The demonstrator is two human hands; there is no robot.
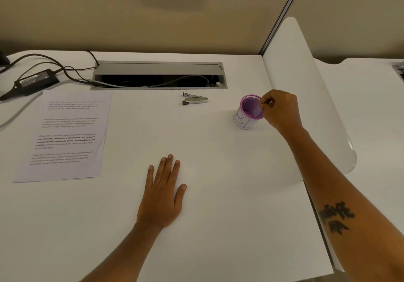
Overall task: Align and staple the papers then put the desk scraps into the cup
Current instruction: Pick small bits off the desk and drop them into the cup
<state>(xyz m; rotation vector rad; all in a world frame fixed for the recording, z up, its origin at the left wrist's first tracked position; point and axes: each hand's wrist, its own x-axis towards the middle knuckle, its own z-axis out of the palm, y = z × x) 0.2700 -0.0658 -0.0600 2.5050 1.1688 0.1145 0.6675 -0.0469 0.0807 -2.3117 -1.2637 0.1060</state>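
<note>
Far to the left of our fingers, the papers (65,135) lie flat on the desk (218,194), printed side up, with a black power adapter (36,81) beyond their top corner. Our left hand (162,196) rests palm down on the bare desk, fingers spread flat and holding nothing. Ahead of those fingertips, well apart, the stapler (194,99) lies on its side. Further right, our right hand (278,111) hovers at the rim of the purple cup (248,115), thumb and forefinger pinched together over the opening; whether a scrap sits between them, we cannot tell.
</note>
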